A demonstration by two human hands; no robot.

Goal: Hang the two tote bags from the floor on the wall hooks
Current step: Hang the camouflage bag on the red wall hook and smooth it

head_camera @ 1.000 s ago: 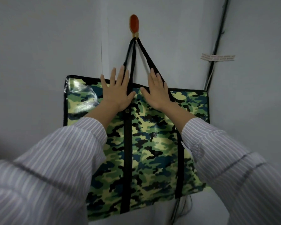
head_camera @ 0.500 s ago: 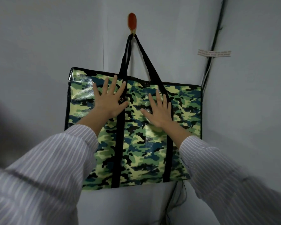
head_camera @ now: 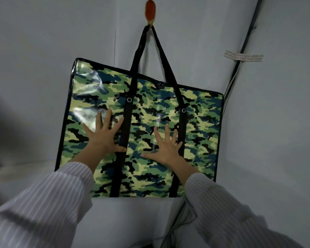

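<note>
On the wall hook (head_camera: 150, 12) the camouflage tote (head_camera: 143, 122) hangs; I judge it light, glossy, slippery; left hand (head_camera: 104, 138) and right hand (head_camera: 166, 147) flat, fingers spread, gripping nothing; lift by straps (head_camera: 161, 56).

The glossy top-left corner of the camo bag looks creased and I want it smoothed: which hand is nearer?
Left. The left hand lies just below that corner; the right hand is across both straps.

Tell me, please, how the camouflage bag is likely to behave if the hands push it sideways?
The bag hangs by its straps from one hook, so it would probably swing and pivot there. It lies flat against the wall, so it seems empty and light. Its glossy face may let the left hand and right hand slip.
</note>
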